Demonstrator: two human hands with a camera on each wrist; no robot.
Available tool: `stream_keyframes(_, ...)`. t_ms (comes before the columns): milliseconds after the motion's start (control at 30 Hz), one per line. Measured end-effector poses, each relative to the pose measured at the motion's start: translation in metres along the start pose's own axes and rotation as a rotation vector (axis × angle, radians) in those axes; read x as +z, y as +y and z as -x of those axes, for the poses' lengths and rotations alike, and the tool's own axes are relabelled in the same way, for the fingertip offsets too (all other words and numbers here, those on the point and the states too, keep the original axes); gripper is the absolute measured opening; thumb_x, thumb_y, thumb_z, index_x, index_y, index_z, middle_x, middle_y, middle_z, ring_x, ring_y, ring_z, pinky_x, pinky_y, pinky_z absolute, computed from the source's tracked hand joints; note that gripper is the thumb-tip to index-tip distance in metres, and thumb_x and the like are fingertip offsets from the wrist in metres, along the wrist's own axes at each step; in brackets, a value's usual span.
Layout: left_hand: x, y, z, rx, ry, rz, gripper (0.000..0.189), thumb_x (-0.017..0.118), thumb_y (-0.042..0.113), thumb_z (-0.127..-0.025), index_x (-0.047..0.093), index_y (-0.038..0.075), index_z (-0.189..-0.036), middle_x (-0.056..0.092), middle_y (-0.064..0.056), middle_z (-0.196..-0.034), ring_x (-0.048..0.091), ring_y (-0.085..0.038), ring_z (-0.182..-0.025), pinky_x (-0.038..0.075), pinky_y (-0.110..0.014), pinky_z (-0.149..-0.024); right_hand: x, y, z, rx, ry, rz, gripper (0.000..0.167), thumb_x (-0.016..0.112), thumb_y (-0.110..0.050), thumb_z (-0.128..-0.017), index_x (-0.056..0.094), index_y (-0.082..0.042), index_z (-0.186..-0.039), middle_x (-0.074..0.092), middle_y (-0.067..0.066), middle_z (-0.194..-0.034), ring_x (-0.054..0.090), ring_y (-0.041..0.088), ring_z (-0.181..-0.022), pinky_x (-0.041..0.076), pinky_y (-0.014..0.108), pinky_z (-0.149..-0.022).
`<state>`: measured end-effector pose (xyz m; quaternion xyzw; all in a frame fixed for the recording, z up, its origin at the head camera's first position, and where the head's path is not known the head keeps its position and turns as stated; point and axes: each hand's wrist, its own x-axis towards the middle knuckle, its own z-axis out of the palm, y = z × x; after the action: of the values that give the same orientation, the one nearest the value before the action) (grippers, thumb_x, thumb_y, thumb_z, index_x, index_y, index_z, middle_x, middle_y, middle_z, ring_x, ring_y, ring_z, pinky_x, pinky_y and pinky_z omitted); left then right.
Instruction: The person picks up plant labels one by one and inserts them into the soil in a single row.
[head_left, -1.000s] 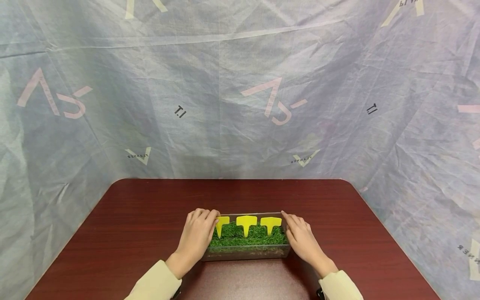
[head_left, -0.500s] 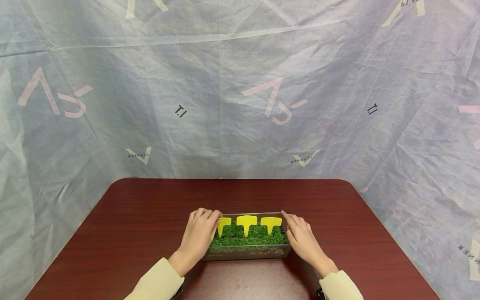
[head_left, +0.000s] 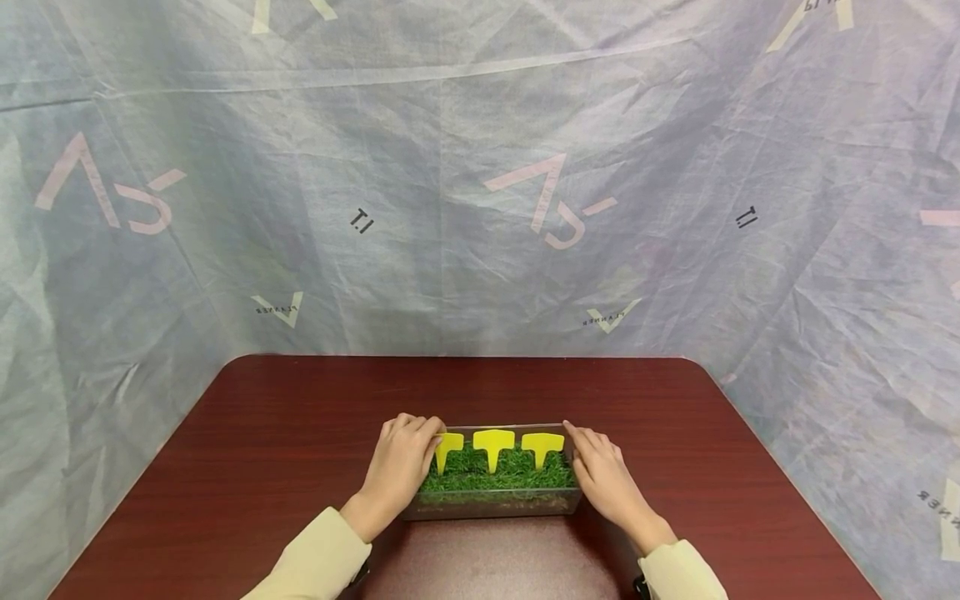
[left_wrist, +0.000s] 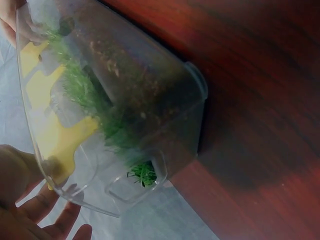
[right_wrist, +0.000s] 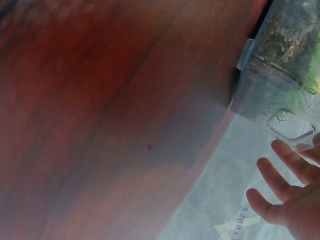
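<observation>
A clear plastic box (head_left: 495, 505) filled with green artificial grass (head_left: 517, 479) over brown material stands on the table. Three yellow T-shaped plant labels stick up from the grass: the left label (head_left: 449, 444), the middle label (head_left: 493, 442) and the right label (head_left: 542, 443). My left hand (head_left: 399, 462) is at the box's left end, pinching the left label's outer edge near the rim; in the left wrist view that label (left_wrist: 62, 145) shows through the wall. My right hand (head_left: 606, 479) rests against the right end, fingers mostly straight, some spread free in the right wrist view.
A dark red wood-grain table (head_left: 300, 400) lies under the box. Grey fabric sheeting (head_left: 450, 275) with printed letters hangs behind the table and along both sides. Each end wall of the box has a handle cutout (right_wrist: 290, 125).
My left hand has shifted slightly to the right, and the left label has moved right with it. My right hand, the box and the other labels have stayed in place.
</observation>
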<state>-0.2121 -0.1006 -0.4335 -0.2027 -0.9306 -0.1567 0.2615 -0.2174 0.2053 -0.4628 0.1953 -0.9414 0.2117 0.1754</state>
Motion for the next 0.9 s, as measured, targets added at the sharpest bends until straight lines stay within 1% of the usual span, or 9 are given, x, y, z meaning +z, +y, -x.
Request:
stream_keyframes(133,0.0000,-0.0006,-0.0013,-0.006,-0.003,0.005,0.002,0.062,0.020,-0.087,0.062,0.022,-0.088,0.060,0.010,-0.076,0.054,-0.017,-0.086,0.042,-0.038,-0.084,-0.0004,0.0001,-0.0004,0.007,-0.011,0.000,0.047,0.046,-0.005,-0.090,0.042,-0.006,-0.136,0.056,0.011,-0.121,0.049,0.030,-0.111,0.036,0.053,-0.089)
stream_keyframes(200,-0.0008,-0.0005,-0.0017,-0.011,0.000,0.008,0.005,0.064,0.019,-0.086,0.062,0.023,-0.089,0.061,0.011,-0.076,0.054,-0.016,-0.086,0.042,-0.039,-0.084,-0.0005,0.0000,-0.0006,0.010,-0.015,-0.001,0.047,0.046,-0.006,-0.090,0.042,-0.007,-0.137,0.055,0.011,-0.122,0.049,0.030,-0.112,0.036,0.054,-0.089)
stream_keyframes(467,-0.0050,0.0002,-0.0017,-0.026,-0.012,0.011,0.008,0.063,0.021,-0.086,0.062,0.022,-0.094,0.065,0.008,-0.084,0.054,-0.018,-0.085,0.042,-0.042,-0.085,-0.0004,0.0002,-0.0002,0.019,-0.025,-0.004,0.047,0.046,-0.006,-0.090,0.041,-0.007,-0.137,0.055,0.012,-0.122,0.048,0.030,-0.113,0.035,0.054,-0.091)
stream_keyframes(700,-0.0060,0.0005,-0.0019,-0.040,-0.022,0.005,0.004,0.065,0.021,-0.084,0.064,0.022,-0.088,0.064,0.008,-0.080,0.054,-0.018,-0.085,0.042,-0.041,-0.084,-0.0001,0.0004,-0.0001,0.021,-0.027,-0.007,0.048,0.047,-0.006,-0.090,0.041,-0.007,-0.137,0.054,0.012,-0.123,0.048,0.030,-0.114,0.035,0.055,-0.091)
stream_keyframes(900,-0.0060,0.0015,-0.0040,-0.046,-0.013,0.028,0.005,0.064,0.019,-0.085,0.064,0.022,-0.089,0.064,0.009,-0.080,0.054,-0.017,-0.084,0.042,-0.040,-0.084,-0.0006,-0.0001,-0.0004,0.025,-0.029,-0.008,0.048,0.047,-0.006,-0.090,0.041,-0.007,-0.137,0.054,0.012,-0.123,0.048,0.030,-0.113,0.035,0.055,-0.091)
